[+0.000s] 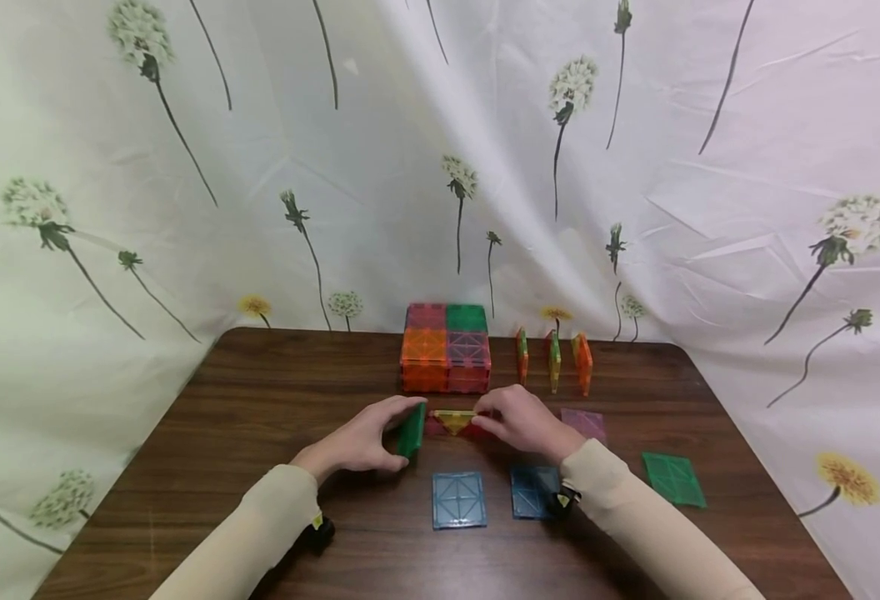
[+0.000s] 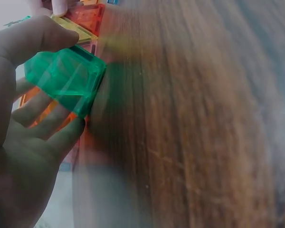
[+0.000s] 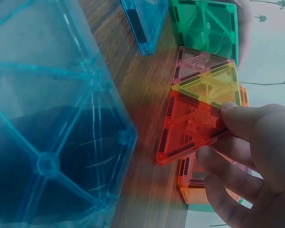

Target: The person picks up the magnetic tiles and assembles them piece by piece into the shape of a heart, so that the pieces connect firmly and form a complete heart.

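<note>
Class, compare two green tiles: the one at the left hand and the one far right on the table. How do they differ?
The held green tile stands roughly upright; the far-right green tile lies flat on the table.
The left hand grips the held green tile, while no hand touches the far-right green tile.
Both are see-through green squares.

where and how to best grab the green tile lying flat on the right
Probably by two opposite edges, coming down from above: the flat green tile is a thin square resting on the table, leaving its rim exposed and its underside covered.
</note>
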{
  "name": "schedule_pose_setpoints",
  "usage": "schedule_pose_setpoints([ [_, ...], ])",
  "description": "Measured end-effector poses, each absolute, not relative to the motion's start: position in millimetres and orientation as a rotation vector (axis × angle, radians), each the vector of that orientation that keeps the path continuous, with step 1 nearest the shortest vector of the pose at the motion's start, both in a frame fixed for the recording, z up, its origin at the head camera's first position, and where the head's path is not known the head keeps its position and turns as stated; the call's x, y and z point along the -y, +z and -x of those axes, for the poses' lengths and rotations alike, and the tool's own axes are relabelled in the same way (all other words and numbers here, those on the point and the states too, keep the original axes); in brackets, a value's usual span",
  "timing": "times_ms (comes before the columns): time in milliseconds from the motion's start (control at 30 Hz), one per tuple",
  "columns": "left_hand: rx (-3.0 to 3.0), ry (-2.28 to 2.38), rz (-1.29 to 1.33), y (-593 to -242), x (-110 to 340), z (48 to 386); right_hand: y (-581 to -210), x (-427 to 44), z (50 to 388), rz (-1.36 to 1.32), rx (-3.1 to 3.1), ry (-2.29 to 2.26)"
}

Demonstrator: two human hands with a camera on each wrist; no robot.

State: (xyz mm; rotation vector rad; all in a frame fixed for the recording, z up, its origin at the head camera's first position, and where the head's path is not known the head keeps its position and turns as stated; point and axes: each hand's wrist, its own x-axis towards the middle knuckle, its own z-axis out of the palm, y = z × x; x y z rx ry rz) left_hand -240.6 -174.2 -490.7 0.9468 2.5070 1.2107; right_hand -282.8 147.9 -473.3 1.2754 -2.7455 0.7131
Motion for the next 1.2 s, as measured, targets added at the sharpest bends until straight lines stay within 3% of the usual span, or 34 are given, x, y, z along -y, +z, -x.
schedule_pose_setpoints([
  [1200, -2.526, 1.209, -0.900, -493.6, 164.7, 241.9, -471.3, -142.3, 287.3, -1.172, 2.734, 0.674],
])
